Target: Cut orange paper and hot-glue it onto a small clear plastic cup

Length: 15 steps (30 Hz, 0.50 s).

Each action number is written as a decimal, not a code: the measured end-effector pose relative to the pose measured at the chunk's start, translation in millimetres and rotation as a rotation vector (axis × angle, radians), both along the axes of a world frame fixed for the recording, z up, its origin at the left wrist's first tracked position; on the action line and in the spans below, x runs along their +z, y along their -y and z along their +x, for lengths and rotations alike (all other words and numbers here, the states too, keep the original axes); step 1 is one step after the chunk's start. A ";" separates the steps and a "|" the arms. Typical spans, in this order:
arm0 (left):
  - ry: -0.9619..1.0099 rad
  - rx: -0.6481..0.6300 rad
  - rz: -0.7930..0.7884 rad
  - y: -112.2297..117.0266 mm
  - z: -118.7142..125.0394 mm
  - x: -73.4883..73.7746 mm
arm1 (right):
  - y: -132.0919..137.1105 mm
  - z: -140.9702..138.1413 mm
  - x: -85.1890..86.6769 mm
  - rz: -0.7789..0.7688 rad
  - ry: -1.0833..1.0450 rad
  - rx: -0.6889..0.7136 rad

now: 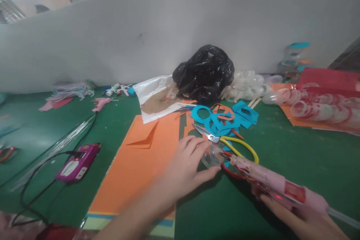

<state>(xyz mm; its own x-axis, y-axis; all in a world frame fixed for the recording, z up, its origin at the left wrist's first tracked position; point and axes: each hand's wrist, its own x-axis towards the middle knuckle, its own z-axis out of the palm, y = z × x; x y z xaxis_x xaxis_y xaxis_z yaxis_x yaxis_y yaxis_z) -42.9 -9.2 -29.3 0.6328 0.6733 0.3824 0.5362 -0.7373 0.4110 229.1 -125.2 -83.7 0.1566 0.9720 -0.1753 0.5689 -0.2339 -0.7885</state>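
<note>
My left hand [194, 161] is closed around a small clear plastic cup [209, 156], fingers on its far side and thumb on its near side. In my right hand [298, 213] is a pink hot glue gun [264, 178], with a red light glowing on its side and a glue stick coming out of its back. The gun's nozzle points left at the cup and seems to meet its edge. Scissors [215, 138] with yellow and red handles lie just behind the cup, partly hidden by it and the gun. Cut blue paper [225, 120] is beyond them.
Orange paper sheets [152, 172] lie left of centre. A black plastic bag [206, 71] stands behind, beside brown powder on a white sheet [154, 99]. Clear cups [320, 110] lie at right. A second pink glue gun [101, 104] and a cabled purple box [78, 163] are at left.
</note>
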 end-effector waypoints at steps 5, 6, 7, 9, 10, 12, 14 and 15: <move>0.002 -0.015 0.008 -0.9 -1.8 -1.3 | -3.1 1.4 1.5 -0.074 -0.015 0.006; -0.003 -0.017 0.004 -0.9 -2.1 -1.1 | -3.0 2.8 -0.6 -0.079 -0.008 0.002; -0.007 -0.018 0.001 -0.8 -2.3 -0.8 | -2.8 4.1 -2.7 -0.086 -0.004 0.009; -0.015 -0.020 -0.003 -0.7 -2.5 -0.2 | -2.4 5.3 -5.1 -0.087 0.004 0.021; -0.017 -0.020 -0.004 -0.7 -2.5 0.0 | -2.2 5.1 -5.2 -0.074 0.010 0.024; -0.022 -0.022 -0.012 -0.9 -2.4 0.1 | -1.8 3.0 -3.1 -0.028 0.030 -0.002; -0.024 -0.027 -0.017 -1.2 -2.4 -0.1 | -1.2 -0.3 0.6 0.020 0.049 -0.037; -0.023 -0.030 -0.015 -1.3 -2.5 -0.2 | -0.8 -2.0 2.5 0.035 0.054 -0.037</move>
<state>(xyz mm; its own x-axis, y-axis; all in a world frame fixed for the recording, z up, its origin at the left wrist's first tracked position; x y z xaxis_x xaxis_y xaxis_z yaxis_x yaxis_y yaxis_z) -45.4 -7.9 -29.5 0.6616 0.6592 0.3575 0.5234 -0.7473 0.4094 227.1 -124.4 -81.2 0.2012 0.9707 -0.1314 0.6025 -0.2284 -0.7647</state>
